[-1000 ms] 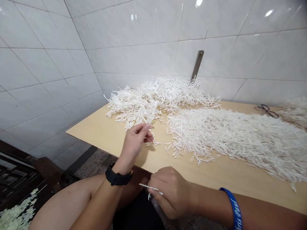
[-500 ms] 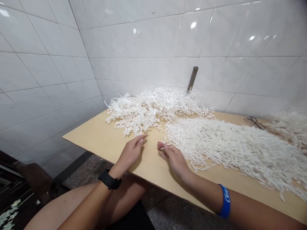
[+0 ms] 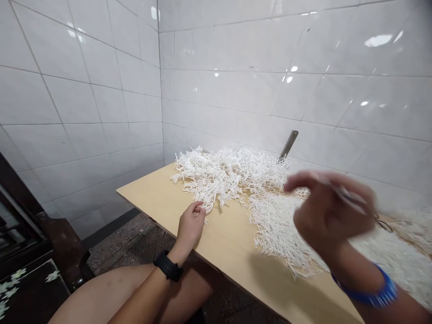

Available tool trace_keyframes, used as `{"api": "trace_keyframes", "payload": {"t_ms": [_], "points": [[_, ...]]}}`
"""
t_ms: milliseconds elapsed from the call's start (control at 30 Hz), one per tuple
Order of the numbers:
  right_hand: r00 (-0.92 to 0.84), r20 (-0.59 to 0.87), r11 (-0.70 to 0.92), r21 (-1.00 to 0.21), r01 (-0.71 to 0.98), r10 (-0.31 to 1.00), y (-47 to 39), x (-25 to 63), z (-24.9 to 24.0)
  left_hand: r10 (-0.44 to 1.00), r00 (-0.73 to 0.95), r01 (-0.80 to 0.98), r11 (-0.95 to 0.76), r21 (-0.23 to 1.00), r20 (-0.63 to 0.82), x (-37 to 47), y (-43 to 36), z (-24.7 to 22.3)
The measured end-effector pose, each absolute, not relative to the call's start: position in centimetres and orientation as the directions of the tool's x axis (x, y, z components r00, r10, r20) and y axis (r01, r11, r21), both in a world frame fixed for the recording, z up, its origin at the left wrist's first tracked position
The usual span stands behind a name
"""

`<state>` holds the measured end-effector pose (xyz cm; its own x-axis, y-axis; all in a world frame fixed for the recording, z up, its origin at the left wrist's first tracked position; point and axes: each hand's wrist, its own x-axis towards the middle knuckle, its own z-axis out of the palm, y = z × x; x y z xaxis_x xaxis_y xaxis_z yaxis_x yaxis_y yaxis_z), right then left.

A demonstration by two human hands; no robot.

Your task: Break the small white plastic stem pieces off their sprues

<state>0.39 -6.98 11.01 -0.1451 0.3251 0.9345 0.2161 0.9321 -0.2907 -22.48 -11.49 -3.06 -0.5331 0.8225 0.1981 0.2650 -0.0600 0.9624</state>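
My left hand (image 3: 191, 225), with a black watch on its wrist, has its fingers curled over the wooden board (image 3: 145, 191), at the near edge of a tangled heap of white branching strands (image 3: 229, 173). White strand tips show by its fingers; what it grips is too small to name. My right hand (image 3: 332, 209), with a blue wristband, is raised above a flatter spread of white strands (image 3: 280, 225). It is smeared by motion, and a thin whitish thing lies across its curled fingers.
A metal bracket (image 3: 288, 145) stands against the tiled wall behind the heap. Dark-framed glasses (image 3: 384, 225) lie partly hidden behind my right hand. White flower-like pieces (image 3: 52, 275) rest on a dark surface at the lower left, beside dark furniture.
My right hand has lifted off the board and moved right. The left hand's fingers have curled in at the heap's near edge. The view has tilted up and turned left.
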Motion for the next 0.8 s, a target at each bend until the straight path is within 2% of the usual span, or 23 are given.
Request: {"api": "trace_keyframes", "payload": {"t_ms": [33, 67, 133, 200, 233, 300, 367, 433, 500, 600, 667, 800], "points": [[-0.182, 0.905, 0.890, -0.311, 0.333, 0.385, -4.2, 0.3, 11.6, 0.827, -0.522, 0.317, -0.037, 0.948, 0.206, -22.8, -11.8, -2.7], [-0.242, 0.828, 0.809, -0.357, 0.467, 0.505, -1.5, 0.1, 11.9, 0.827, -0.513, 0.384, -0.018, 0.923, 0.230, -23.2, -12.2, -2.4], [-0.290, 0.563, 0.563, -0.400, 0.723, 0.774, 2.3, -0.6, 11.2, 0.820, -0.483, 0.534, -0.004, 0.846, 0.309, -24.1, -13.0, -1.8], [-0.258, 0.384, 0.401, -0.361, 0.842, 0.886, 3.3, -1.6, 9.3, 0.833, -0.424, 0.638, -0.003, 0.770, 0.355, -24.8, -13.6, -1.5], [-0.279, 0.327, 0.391, -0.358, 0.848, 0.903, 2.8, -2.3, 8.0, 0.858, -0.384, 0.665, 0.001, 0.747, 0.341, -25.0, -13.8, -1.5], [-0.403, 0.248, 0.472, -0.400, 0.786, 0.881, 0.4, -3.8, 5.5, 0.916, -0.300, 0.686, 0.012, 0.728, 0.268, -25.2, -14.0, -1.7], [-0.502, 0.225, 0.548, -0.427, 0.720, 0.835, -2.5, -5.4, 3.2, 0.946, -0.239, 0.701, 0.012, 0.713, 0.219, -25.1, -14.0, -2.1], [-0.526, 0.227, 0.569, -0.427, 0.703, 0.820, -4.7, -6.7, 1.3, 0.950, -0.210, 0.719, -0.012, 0.695, 0.233, -24.9, -14.1, -2.3], [-0.489, 0.227, 0.534, -0.474, 0.700, 0.842, -5.7, -7.4, 0.0, 0.951, -0.180, 0.722, -0.047, 0.690, 0.252, -24.5, -14.2, -2.4], [-0.438, 0.194, 0.451, -0.641, 0.621, 0.878, -5.6, -7.4, -1.4, 0.954, -0.116, 0.743, -0.101, 0.661, 0.276, -23.8, -14.3, -2.6], [-0.468, 0.150, 0.415, -0.733, 0.538, 0.871, -5.4, -7.1, -1.9, 0.947, -0.100, 0.780, -0.116, 0.615, 0.304, -23.2, -14.2, -2.7], [-0.529, 0.105, 0.372, -0.823, 0.429, 0.842, -5.4, -6.8, -2.1, 0.938, -0.116, 0.807, -0.103, 0.582, 0.326, -22.5, -14.0, -3.0]]}}
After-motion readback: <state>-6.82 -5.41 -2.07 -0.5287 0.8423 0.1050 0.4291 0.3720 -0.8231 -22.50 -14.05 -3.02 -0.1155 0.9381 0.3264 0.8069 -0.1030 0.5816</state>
